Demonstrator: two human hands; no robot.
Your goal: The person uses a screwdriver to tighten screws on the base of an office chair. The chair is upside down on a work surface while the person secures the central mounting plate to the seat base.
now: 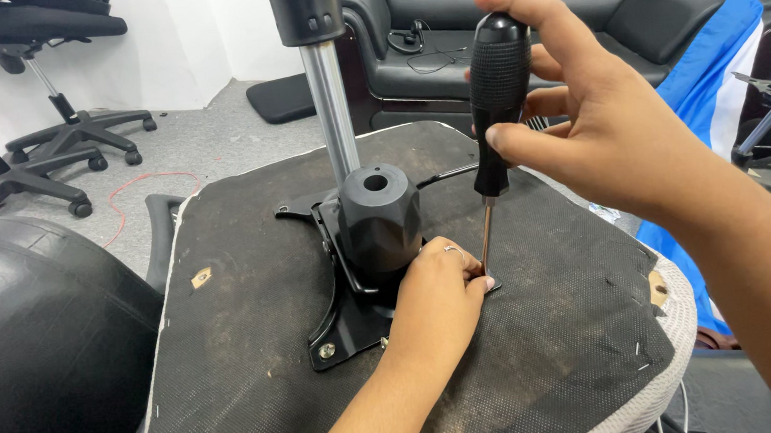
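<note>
Grey carpet and a black sofa (568, 0) sit behind an upturned chair seat (544, 323). Right hand (594, 132) is curled tight around a screwdriver (496, 103) standing nearly upright, tip down by the black mounting plate (347, 321). Left hand (439, 289) is closer, fingers pinched at the tip.

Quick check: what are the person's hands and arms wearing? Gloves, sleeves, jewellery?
No gloves on either hand. The left hand has a thin silver-coloured ring on one finger; the right hand shows no ring. Both forearms are bare as far as the frame shows, with no sleeve, watch or wristband in view.
</note>
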